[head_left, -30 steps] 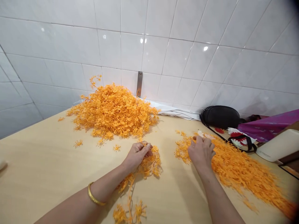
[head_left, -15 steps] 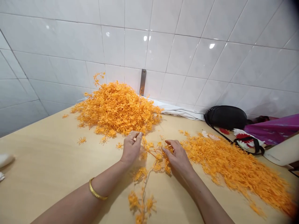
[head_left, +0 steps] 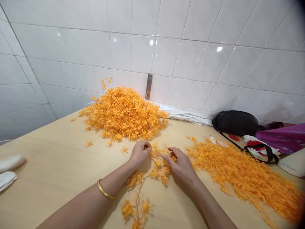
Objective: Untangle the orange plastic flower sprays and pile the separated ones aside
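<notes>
An orange artificial flower spray [head_left: 154,173] with a thin branching stem lies on the table between my hands, trailing toward the near edge. My left hand [head_left: 139,156], with a gold bangle on the wrist, is closed in a pinch at the spray's upper left tip. My right hand [head_left: 183,167] curls around the right side of the spray, thumb and fingers closed on one of its branches. The exact pinch points are partly hidden by my fingers.
A tall heap of orange flower sprays [head_left: 124,114] stands against the tiled wall. Loose orange florets [head_left: 238,168] spread along the right. Beyond them are a black bag [head_left: 235,122], red and white petals [head_left: 254,144] and purple plastic [head_left: 283,136]. A white object [head_left: 11,163] sits far left.
My left hand has moved slightly down and right, closer to my right hand. The lower end of the spray has swung a little left. The camera view has shifted slightly.
</notes>
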Available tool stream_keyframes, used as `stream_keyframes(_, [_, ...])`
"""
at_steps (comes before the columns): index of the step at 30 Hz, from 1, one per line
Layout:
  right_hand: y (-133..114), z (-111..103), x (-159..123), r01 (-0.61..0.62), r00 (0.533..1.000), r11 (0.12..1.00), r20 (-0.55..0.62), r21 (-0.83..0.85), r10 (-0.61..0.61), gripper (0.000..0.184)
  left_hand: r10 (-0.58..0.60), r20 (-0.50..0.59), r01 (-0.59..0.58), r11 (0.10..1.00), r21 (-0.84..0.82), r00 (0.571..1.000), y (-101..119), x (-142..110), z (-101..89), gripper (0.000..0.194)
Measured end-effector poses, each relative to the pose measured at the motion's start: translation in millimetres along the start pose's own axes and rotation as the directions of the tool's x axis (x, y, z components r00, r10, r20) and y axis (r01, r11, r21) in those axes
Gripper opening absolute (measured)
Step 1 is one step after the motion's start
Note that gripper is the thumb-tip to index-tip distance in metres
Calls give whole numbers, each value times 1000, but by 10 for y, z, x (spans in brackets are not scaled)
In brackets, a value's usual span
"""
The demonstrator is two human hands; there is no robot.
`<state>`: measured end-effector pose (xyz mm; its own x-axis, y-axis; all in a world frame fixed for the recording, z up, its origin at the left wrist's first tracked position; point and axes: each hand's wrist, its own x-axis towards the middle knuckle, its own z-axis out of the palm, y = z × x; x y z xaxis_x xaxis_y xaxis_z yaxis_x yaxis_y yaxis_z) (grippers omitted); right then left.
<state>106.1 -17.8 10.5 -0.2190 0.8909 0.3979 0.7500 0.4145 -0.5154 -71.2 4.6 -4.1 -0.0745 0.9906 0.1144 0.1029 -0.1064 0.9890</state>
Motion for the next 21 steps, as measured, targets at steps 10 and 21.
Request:
stream_keyframes(10, [-115,-69,27,80,911,993,-397,-88,-109,21,-55,205,132,912,-388,977,178,-182,147,12])
stream_keyframes(21, [-182,60,-1,-15,993,949,-108,315,52,25,-49,351,191,903,-384,935,179,-246,164,17])
